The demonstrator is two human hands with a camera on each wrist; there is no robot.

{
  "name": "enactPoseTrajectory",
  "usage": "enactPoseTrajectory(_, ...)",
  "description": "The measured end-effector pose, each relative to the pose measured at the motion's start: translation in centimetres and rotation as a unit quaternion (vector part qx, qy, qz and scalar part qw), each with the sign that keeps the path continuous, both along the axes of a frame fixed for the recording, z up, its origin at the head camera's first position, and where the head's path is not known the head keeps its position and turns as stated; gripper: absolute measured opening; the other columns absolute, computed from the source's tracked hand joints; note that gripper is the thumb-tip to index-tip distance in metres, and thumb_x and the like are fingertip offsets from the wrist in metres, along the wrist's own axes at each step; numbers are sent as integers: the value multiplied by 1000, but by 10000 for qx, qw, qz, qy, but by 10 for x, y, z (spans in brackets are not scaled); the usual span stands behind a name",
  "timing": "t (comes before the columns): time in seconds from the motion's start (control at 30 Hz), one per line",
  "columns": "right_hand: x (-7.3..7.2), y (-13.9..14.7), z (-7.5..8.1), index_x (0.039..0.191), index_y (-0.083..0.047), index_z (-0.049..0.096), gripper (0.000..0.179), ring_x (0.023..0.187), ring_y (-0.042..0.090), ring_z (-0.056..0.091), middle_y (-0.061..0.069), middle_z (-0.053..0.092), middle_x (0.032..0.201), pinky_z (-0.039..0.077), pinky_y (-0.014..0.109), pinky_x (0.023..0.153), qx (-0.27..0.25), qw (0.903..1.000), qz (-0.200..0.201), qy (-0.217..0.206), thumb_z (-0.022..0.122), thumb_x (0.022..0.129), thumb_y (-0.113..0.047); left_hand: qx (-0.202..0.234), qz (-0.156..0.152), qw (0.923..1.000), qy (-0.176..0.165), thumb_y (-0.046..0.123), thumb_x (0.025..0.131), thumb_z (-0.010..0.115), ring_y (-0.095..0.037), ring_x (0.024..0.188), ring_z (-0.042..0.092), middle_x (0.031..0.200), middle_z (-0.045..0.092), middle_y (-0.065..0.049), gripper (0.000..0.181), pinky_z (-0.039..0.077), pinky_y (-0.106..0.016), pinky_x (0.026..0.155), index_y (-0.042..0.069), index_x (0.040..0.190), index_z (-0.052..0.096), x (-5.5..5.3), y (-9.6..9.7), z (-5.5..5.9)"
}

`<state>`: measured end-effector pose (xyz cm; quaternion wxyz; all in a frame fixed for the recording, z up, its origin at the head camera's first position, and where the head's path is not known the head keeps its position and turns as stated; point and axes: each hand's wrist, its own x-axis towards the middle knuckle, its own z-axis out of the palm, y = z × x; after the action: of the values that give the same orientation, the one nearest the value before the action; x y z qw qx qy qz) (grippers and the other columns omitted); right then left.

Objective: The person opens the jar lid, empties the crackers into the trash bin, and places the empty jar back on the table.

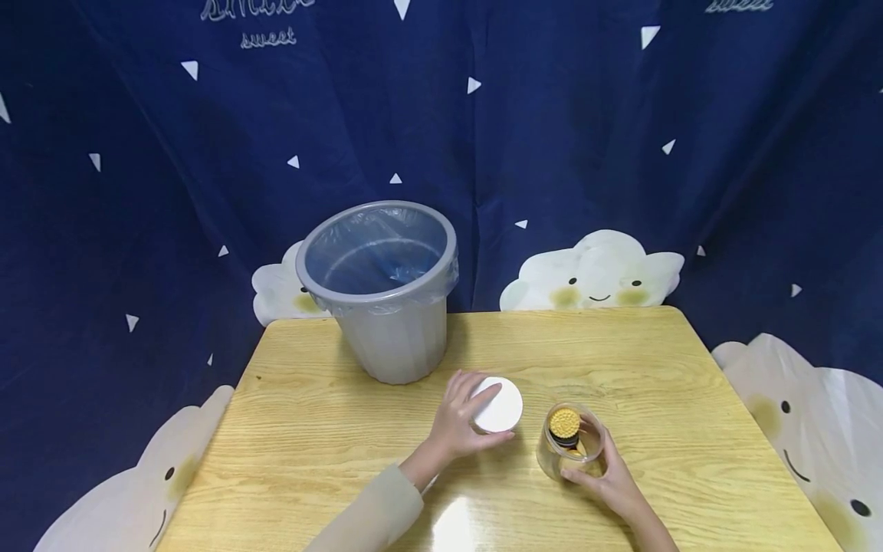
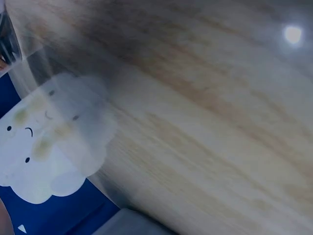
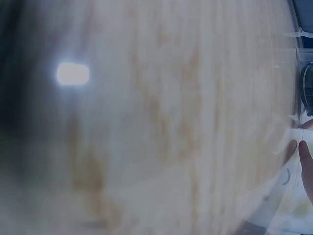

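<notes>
My left hand (image 1: 465, 418) grips a round white lid (image 1: 502, 406) from its left side, with fingers along the far edge and the thumb along the near edge. To its right, my right hand (image 1: 607, 475) holds a clear open-topped jar (image 1: 547, 458) round its right side. Inside the jar are a round piece with a bumpy yellow top (image 1: 565, 422), a dark band below it, and more yellowish pieces lower down. The right wrist view catches a fingertip (image 3: 305, 156) and a dark round thing (image 3: 308, 88) behind clear plastic at its right edge.
A grey bin (image 1: 393, 337) with a clear plastic liner stands at the back left of the wooden table (image 1: 310, 429). Behind the table hangs a dark blue curtain (image 1: 552, 138) with white triangles and smiling clouds.
</notes>
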<state>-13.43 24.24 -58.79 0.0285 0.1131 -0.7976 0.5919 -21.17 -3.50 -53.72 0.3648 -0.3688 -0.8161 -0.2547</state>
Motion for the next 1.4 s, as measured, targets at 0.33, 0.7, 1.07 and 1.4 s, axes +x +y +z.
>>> enactPoseTrajectory(0.33,1,-1,1,146,-17,17,98,119,-11,27,19,28,142,13,71,94,-6,10000,3,11,77,69,-2,399,207,9990,-73,50,48,82,-27,109,52,114,58,-11,77,35,-54,97,16,114,62,4,-22,-8)
enactPoseTrajectory(0.7,1,0,1,146,-18,16,98,120,-12,26,15,28,142,21,12,101,126,9999,-48,-18,76,71,-4,667,503,9963,-181,45,48,84,-31,109,51,115,58,-15,76,35,-58,95,13,113,63,9,-47,-21)
enactPoseTrajectory(1.07,0,1,-1,145,-21,16,98,118,-13,25,19,27,142,11,71,95,51,9997,-25,-238,77,70,-6,658,1016,9923,-253,43,43,86,-32,105,53,113,58,-17,79,36,-57,93,11,111,64,21,-66,-35)
enactPoseTrajectory(1.4,0,-1,0,145,-17,17,96,118,-10,26,21,28,141,12,71,95,4,9997,-9,-238,76,70,-4,762,1305,9862,-680,42,45,86,-35,106,51,116,56,-16,78,38,-59,90,12,113,64,30,-78,-52)
